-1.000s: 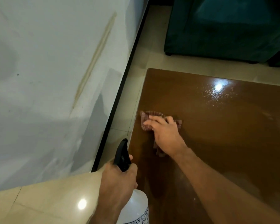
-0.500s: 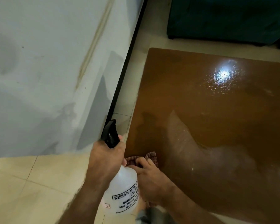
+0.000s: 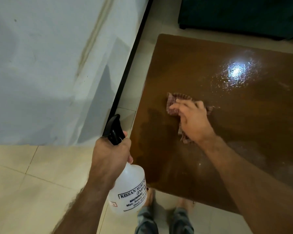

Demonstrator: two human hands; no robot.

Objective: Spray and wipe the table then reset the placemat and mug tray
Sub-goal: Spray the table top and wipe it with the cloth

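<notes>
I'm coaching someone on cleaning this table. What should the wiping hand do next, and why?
Probably sweep the cloth toward the far right. The right hand presses it near the table's left side, while spray droplets glisten unwiped around the light's reflection. The left hand holds the spray bottle off the table.

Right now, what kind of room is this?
Probably a home living room: a low glossy brown table on a tiled floor, with a dark teal sofa beyond it and a painted wall with a black skirting strip alongside.
</notes>
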